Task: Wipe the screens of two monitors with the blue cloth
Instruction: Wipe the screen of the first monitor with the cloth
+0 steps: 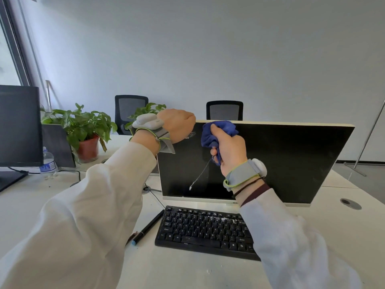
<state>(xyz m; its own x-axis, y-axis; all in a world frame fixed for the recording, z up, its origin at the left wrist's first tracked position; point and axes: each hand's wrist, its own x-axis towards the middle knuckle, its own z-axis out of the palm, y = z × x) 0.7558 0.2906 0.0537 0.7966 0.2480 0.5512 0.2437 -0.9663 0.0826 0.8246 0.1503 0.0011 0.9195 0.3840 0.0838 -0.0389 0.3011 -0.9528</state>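
Observation:
A white-framed monitor (pixel 291 163) with a dark screen stands in front of me, tilted back. My left hand (pixel 177 125) grips its top left corner, fingers curled over the edge. My right hand (pixel 228 148) holds a bunched blue cloth (pixel 216 132) against the upper left part of the screen. A pale streak (pixel 200 176) runs down the glass below the cloth. A second, black monitor (pixel 19 126) stands at the far left, its screen dark.
A black keyboard (pixel 206 232) with white specks lies below the monitor, a black pen (pixel 149 227) to its left. Potted plants (pixel 83 130), a water bottle (pixel 48 163) and cables sit at the left. Two black chairs (pixel 224 110) stand behind the desk.

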